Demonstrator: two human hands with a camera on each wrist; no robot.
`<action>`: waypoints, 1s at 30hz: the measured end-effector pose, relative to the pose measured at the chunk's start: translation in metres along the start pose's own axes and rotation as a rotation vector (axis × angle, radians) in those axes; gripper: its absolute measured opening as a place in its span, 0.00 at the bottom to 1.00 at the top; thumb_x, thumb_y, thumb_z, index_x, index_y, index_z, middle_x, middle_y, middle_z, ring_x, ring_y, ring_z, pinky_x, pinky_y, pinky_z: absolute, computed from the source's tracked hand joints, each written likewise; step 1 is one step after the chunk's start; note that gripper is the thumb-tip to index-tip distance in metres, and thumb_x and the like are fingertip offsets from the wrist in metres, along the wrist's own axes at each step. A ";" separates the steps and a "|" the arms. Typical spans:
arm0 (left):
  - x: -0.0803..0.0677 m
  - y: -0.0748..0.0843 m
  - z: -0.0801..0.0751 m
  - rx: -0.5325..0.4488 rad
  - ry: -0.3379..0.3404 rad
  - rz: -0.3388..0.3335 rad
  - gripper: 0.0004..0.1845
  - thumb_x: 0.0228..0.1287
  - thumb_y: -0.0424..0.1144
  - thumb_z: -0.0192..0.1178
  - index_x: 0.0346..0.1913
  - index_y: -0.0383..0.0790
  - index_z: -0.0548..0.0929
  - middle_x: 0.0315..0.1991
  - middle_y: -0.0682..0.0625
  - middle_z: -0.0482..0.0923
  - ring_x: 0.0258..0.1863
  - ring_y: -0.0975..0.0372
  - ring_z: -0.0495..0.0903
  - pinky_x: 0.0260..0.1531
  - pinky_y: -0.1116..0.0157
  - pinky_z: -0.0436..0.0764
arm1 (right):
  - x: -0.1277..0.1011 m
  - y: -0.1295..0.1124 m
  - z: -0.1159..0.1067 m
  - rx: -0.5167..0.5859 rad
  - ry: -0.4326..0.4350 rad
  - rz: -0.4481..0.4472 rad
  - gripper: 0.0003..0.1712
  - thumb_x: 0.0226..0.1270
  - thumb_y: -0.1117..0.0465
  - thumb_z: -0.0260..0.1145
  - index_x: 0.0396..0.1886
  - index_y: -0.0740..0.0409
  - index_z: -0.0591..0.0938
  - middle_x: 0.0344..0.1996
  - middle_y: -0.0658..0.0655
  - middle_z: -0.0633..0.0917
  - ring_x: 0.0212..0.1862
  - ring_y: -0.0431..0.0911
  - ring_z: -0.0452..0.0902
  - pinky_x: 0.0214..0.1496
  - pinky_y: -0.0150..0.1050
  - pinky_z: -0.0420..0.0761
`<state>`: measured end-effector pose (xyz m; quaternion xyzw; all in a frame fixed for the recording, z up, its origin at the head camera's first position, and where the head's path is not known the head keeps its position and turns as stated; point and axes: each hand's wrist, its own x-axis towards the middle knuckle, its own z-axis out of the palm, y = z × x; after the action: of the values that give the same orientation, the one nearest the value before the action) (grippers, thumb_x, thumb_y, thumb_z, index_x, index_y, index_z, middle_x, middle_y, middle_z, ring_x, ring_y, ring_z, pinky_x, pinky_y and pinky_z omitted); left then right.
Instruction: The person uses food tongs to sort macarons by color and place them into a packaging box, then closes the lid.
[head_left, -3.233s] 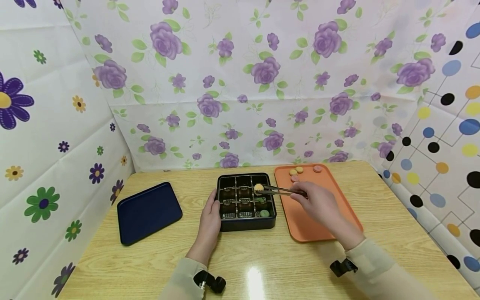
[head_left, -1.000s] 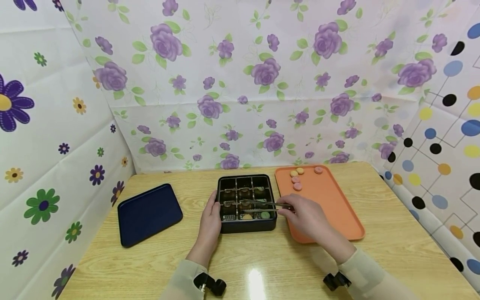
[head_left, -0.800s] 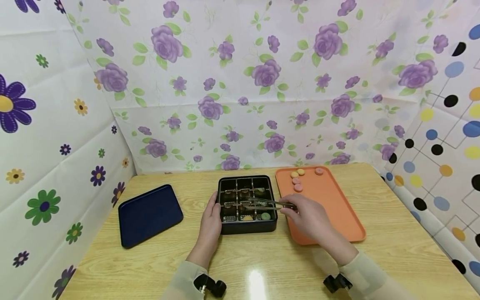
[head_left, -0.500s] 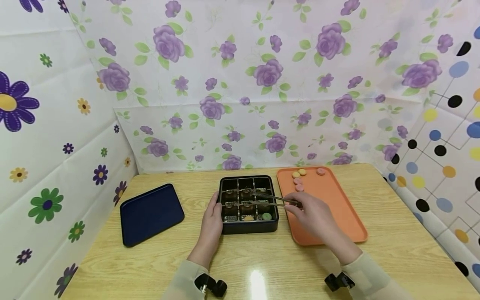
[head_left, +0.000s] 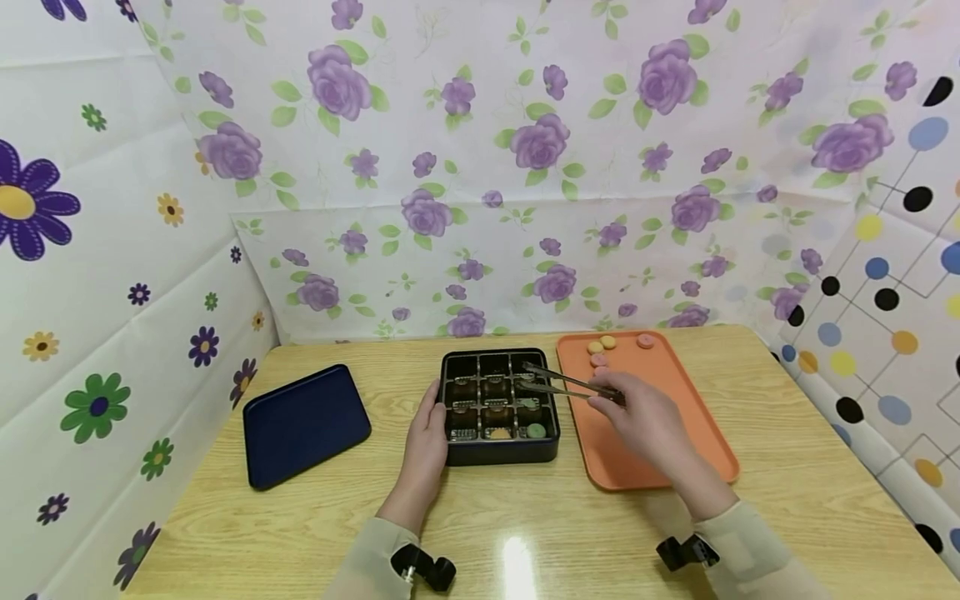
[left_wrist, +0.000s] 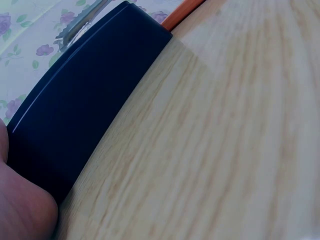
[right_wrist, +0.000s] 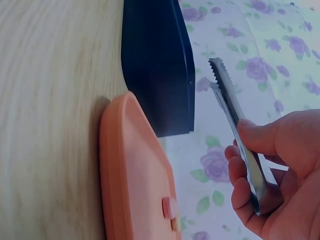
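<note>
Inside the box point(head_left: 504, 453), head view alone shows discs point(head_left: 536, 431), left hand point(head_left: 424, 443) extended alongside, right hand point(head_left: 647, 415) pinching tongs point(right_wrist: 254, 170).

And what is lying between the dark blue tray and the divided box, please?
In the head view, the left hand lies there, touching the divided box; between the hand and the dark blue tray, only bare wooden table shows.
</note>
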<state>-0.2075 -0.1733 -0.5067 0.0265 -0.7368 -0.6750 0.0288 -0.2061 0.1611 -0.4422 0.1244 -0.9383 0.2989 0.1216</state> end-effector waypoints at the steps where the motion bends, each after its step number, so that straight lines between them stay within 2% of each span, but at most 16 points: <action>1: 0.000 0.000 0.000 -0.001 0.001 -0.002 0.30 0.95 0.45 0.39 0.92 0.50 0.54 0.91 0.46 0.47 0.89 0.46 0.44 0.85 0.38 0.49 | 0.000 0.001 -0.001 0.002 0.004 0.007 0.18 0.81 0.54 0.74 0.65 0.52 0.90 0.49 0.54 0.92 0.46 0.50 0.89 0.37 0.49 0.83; 7: 0.002 0.000 0.000 0.004 0.002 -0.004 0.30 0.95 0.45 0.38 0.92 0.51 0.54 0.91 0.47 0.47 0.89 0.47 0.44 0.85 0.39 0.49 | 0.004 0.009 -0.009 0.000 0.012 0.022 0.21 0.83 0.52 0.72 0.68 0.52 0.89 0.54 0.57 0.91 0.50 0.55 0.89 0.41 0.53 0.84; 10: 0.003 0.001 0.000 0.011 0.005 -0.001 0.30 0.95 0.45 0.38 0.92 0.50 0.54 0.91 0.47 0.47 0.89 0.46 0.45 0.85 0.39 0.50 | 0.008 0.013 -0.014 -0.011 0.009 0.026 0.19 0.83 0.52 0.72 0.66 0.53 0.89 0.51 0.57 0.91 0.46 0.53 0.88 0.40 0.52 0.84; 15: 0.003 0.003 0.001 0.021 0.012 0.005 0.30 0.95 0.44 0.39 0.92 0.50 0.55 0.91 0.46 0.48 0.89 0.46 0.45 0.85 0.39 0.50 | 0.014 0.018 -0.021 0.003 -0.008 0.045 0.17 0.85 0.54 0.70 0.65 0.56 0.89 0.47 0.56 0.91 0.38 0.48 0.84 0.34 0.46 0.79; 21: 0.001 0.002 0.001 0.020 0.005 -0.010 0.30 0.95 0.45 0.38 0.92 0.50 0.54 0.91 0.47 0.47 0.89 0.46 0.45 0.85 0.39 0.50 | 0.020 0.031 -0.026 -0.040 0.014 0.062 0.15 0.84 0.55 0.71 0.62 0.55 0.89 0.44 0.56 0.91 0.34 0.49 0.84 0.32 0.48 0.77; 26: 0.001 0.001 0.000 0.018 0.001 -0.012 0.31 0.95 0.45 0.38 0.92 0.51 0.53 0.91 0.47 0.46 0.89 0.46 0.45 0.85 0.39 0.50 | 0.025 0.045 -0.029 -0.082 0.029 0.076 0.15 0.84 0.56 0.71 0.61 0.57 0.89 0.43 0.58 0.91 0.34 0.51 0.84 0.31 0.47 0.77; 30: 0.001 0.000 0.000 0.026 0.002 -0.009 0.31 0.95 0.46 0.38 0.92 0.51 0.54 0.91 0.47 0.47 0.89 0.46 0.45 0.85 0.39 0.50 | 0.029 0.055 -0.032 -0.093 0.028 0.100 0.17 0.85 0.55 0.70 0.63 0.59 0.88 0.47 0.62 0.92 0.41 0.55 0.88 0.33 0.49 0.80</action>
<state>-0.2087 -0.1737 -0.5069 0.0309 -0.7452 -0.6656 0.0260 -0.2454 0.2188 -0.4373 0.0674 -0.9544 0.2624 0.1254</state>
